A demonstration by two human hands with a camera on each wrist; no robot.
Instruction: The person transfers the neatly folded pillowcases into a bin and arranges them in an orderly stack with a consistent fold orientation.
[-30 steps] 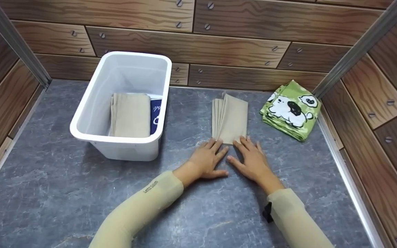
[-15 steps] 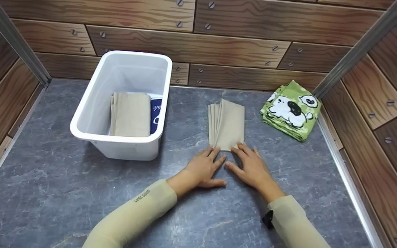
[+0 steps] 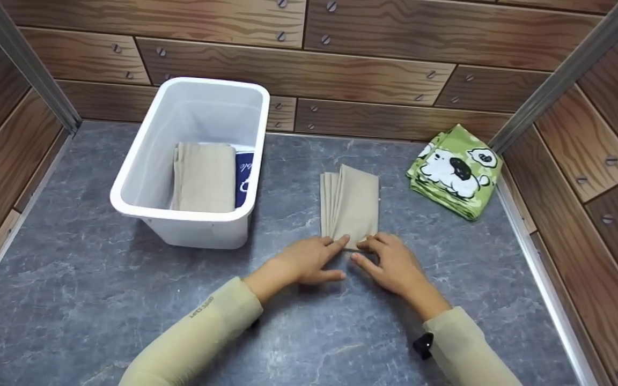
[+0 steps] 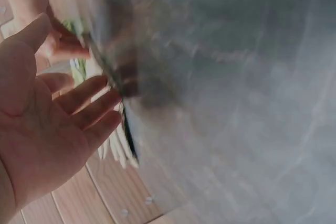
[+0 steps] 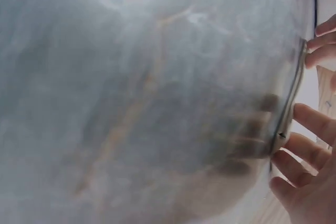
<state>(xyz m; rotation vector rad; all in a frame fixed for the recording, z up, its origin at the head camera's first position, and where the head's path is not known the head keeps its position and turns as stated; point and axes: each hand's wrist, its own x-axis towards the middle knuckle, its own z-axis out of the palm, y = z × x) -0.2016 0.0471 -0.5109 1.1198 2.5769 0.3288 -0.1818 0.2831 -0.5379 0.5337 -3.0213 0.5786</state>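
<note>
Head view: bright, mostly sharp;
Worktop point(image 3: 295, 340): pale glare, lower middle;
White bin point(image 3: 201, 233): soft shadow at its base;
Left wrist view: hazy, soft focus, dim reflections;
Right wrist view: washed out, white glare at top

Head view: pale khaki sleeves, close-fitting, left sleeve point(image 3: 196, 335) toward seven o'clock, right sleeve point(image 3: 472, 351) toward five. Dark lettering point(image 3: 201, 307) at left sleeve's twelve-o'clock side, near cuff, too blurred to read. Glossy black piece point(image 3: 423, 346) at right cuff's nine o'clock. Left hand point(image 3: 301, 261), right hand point(image 3: 396, 264) bare.
</note>
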